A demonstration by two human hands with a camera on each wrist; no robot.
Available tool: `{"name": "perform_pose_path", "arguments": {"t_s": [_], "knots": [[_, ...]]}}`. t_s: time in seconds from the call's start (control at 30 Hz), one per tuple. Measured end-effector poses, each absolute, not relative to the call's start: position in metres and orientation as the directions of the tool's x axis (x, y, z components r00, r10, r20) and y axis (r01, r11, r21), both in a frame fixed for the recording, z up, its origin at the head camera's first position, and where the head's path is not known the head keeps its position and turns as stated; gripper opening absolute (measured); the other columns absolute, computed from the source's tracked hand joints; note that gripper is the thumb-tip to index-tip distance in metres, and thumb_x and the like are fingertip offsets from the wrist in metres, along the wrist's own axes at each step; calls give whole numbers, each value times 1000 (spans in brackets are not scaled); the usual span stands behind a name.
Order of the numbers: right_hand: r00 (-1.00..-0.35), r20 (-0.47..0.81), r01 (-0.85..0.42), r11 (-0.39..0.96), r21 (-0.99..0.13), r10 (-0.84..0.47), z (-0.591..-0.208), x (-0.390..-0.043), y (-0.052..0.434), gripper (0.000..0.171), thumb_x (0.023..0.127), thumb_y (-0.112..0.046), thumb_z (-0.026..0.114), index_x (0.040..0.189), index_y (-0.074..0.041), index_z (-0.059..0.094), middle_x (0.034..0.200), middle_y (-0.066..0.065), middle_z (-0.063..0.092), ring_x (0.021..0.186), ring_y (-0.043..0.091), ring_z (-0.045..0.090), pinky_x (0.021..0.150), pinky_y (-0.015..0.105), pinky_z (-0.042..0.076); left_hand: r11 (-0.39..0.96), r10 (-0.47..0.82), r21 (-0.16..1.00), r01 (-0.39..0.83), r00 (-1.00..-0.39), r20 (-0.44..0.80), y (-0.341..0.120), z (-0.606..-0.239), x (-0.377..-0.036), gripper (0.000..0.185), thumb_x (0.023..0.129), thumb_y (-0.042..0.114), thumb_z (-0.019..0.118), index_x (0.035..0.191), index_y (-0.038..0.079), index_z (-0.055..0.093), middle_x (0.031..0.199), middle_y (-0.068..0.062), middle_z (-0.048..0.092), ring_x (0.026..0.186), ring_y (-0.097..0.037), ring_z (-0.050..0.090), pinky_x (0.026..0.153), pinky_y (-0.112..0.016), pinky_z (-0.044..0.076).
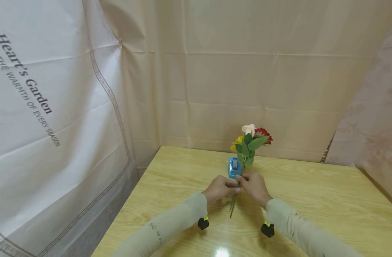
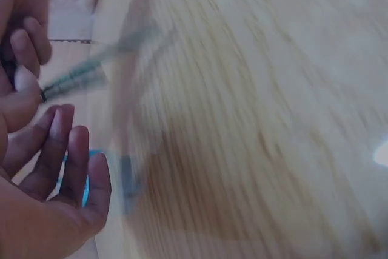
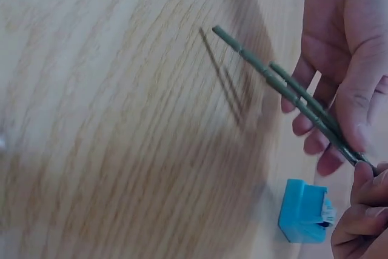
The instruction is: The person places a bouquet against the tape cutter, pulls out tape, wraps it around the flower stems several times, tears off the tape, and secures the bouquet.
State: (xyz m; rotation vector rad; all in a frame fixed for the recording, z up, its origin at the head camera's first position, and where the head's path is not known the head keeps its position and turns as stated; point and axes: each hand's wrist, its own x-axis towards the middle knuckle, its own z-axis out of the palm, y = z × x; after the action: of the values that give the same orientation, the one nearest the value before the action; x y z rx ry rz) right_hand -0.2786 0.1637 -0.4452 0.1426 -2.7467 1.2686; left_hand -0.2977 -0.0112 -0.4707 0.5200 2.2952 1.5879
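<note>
A bunch of flowers with a white rose, a red bloom and a yellow one leans over the table, its leafy heads up and away. My right hand pinches the green stems, with curled fingers at the stems' upper part in the right wrist view. Just below it, my left hand holds the stems between thumb and loosely bent fingers. The bare lower stems stick out past both hands. Behind the hands stands a blue tape dispenser, seen also as a blue block in the right wrist view.
The wooden table spreads around the hands. Beige cloth hangs along its back edge, and a printed white cloth hangs at the left. A black wrist device hangs under each sleeve.
</note>
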Motion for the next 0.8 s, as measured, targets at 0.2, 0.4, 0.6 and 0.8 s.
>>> {"name": "perform_pose_path", "arguments": {"t_s": [0.2,0.4,0.6,0.8], "knots": [[-989,134,-142,682,-717,-65,-443,-278,166,29,105,-21,60,96,-2,79,63,2,62,52,13,44,47,27,34,377,459,901,218,-888,23,-24,-474,-303,33,100,41,67,118,15,79,109,5,76,97,-17,71,84,-37,59],[-982,157,-184,704,-686,-105,-443,-276,170,37,104,-19,59,72,-3,69,47,-4,37,41,10,30,41,22,25,405,459,868,286,-885,77,-32,-471,-305,39,102,42,64,125,12,75,116,1,74,85,-24,70,67,-29,57],[-970,184,-240,706,-666,-157,-442,-275,174,39,102,-14,60,65,-4,66,45,-7,38,39,8,31,40,20,25,450,483,808,380,-865,137,-37,-471,-306,39,104,42,61,125,13,74,117,1,73,83,-16,69,68,-25,55],[-962,204,-273,723,-634,-184,-443,-279,181,40,103,-15,60,64,-8,66,46,-8,37,40,7,29,41,20,24,504,489,734,455,-851,191,-44,-467,-306,37,105,44,59,123,15,75,113,6,71,86,-4,62,75,-24,53]]}}
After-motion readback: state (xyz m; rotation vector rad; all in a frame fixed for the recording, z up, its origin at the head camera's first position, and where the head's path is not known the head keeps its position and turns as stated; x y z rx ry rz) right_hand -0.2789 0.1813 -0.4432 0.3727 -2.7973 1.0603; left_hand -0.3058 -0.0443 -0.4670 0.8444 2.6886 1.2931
